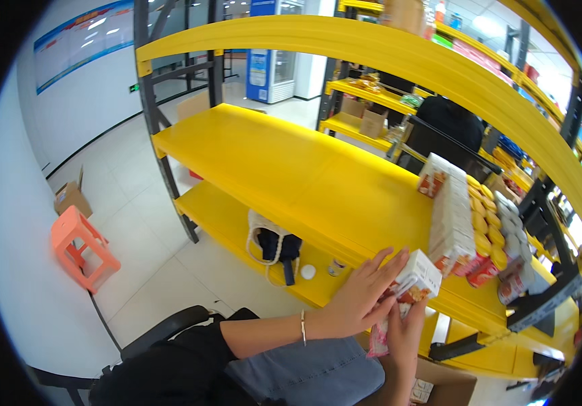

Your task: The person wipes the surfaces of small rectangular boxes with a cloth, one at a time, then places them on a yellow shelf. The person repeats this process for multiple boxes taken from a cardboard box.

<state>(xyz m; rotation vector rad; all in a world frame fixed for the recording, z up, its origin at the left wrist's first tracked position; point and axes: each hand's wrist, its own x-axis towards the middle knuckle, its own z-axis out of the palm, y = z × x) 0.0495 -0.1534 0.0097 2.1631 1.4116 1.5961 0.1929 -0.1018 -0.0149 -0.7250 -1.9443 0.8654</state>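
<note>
My left hand (pixel 365 291), with a bracelet at its wrist, has its fingers along the side of a small white carton (pixel 421 279) with a food picture on its front. Its thumb rests low on the carton. Below, my right hand (pixel 407 330) is closed at the carton's bottom. Between its thumb and fingers shows a pink-and-white packet (pixel 378 340), which hangs down beside the palm. The carton is tilted just off the shelf's front edge. Behind it, a row of similar cartons (pixel 452 220) stands on the yellow shelf (pixel 304 183).
Right of the cartons stand yellow-lidded cans (pixel 482 215) and silver-topped cans (pixel 511 227). The lower shelf (pixel 220 213) holds a rope-handled bag (pixel 264 233). A cardboard box (pixel 450 380) is beneath my right arm. An orange stool (pixel 82 247) stands at left. A dark upright (pixel 548 304) bounds the right.
</note>
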